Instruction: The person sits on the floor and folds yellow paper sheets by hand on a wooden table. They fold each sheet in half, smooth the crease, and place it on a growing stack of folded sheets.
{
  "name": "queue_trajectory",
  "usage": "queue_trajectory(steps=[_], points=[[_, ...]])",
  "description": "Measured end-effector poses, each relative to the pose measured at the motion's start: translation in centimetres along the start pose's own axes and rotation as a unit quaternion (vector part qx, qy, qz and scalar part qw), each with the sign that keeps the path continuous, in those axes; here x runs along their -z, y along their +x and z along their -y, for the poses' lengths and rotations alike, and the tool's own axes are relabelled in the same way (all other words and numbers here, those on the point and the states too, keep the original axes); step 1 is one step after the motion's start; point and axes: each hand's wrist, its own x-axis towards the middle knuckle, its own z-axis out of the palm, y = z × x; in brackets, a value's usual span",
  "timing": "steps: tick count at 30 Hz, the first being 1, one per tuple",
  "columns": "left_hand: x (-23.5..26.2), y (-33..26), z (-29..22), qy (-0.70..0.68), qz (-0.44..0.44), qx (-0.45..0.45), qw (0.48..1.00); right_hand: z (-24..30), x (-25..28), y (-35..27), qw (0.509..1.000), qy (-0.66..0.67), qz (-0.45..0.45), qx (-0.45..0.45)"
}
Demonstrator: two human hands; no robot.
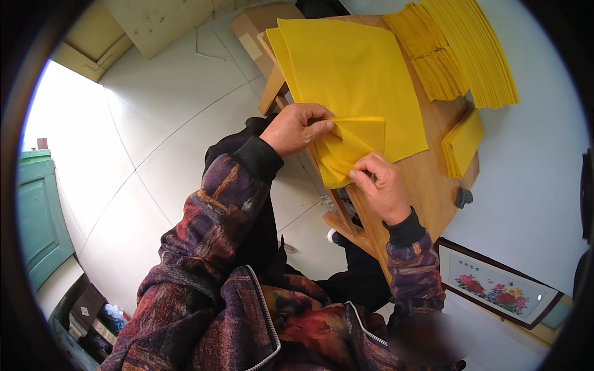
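A large yellow cloth (pixel 356 68) lies spread over the wooden table (pixel 436 133), with its near end lifted and folded over. My left hand (pixel 301 128) pinches the cloth's edge at the left between thumb and fingers. Lower and to the right, my right hand (pixel 380 185) pinches another part of the same edge near the table's front. Between the two hands the raised fabric forms a loose, slanting fold. A second layer of yellow cloth shows along the left border.
Tall stacks of folded yellow cloths (pixel 473 55) stand at the table's far right, with a smaller folded pile (pixel 463 143) nearer. A small dark object (pixel 463 198) sits by the right edge. A cardboard box (pixel 250 40) is behind the table. A framed flower picture (pixel 495 284) leans at lower right.
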Motion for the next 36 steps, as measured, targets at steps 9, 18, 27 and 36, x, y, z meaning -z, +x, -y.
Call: queue_trajectory(steps=[9, 18, 27, 36], points=[[-0.3, -0.2, -0.3, 0.015, -0.049, -0.035, 0.998, 0.6, 1.7, 1.5, 0.989, -0.113, -0.082, 0.045], [-0.2, 0.1, 0.3, -0.002, -0.036, -0.030, 0.999, 0.8, 0.4, 2.0, 0.940, -0.243, -0.215, 0.103], [-0.2, -0.1, -0.2, -0.004, -0.037, -0.027, 0.999, 0.0, -3.7, -2.3, 0.941, -0.259, -0.114, 0.183], [-0.1, -0.1, -0.2, 0.024, -0.046, -0.009, 0.999, -0.6, -4.0, -2.0, 0.925, -0.312, -0.103, 0.191]])
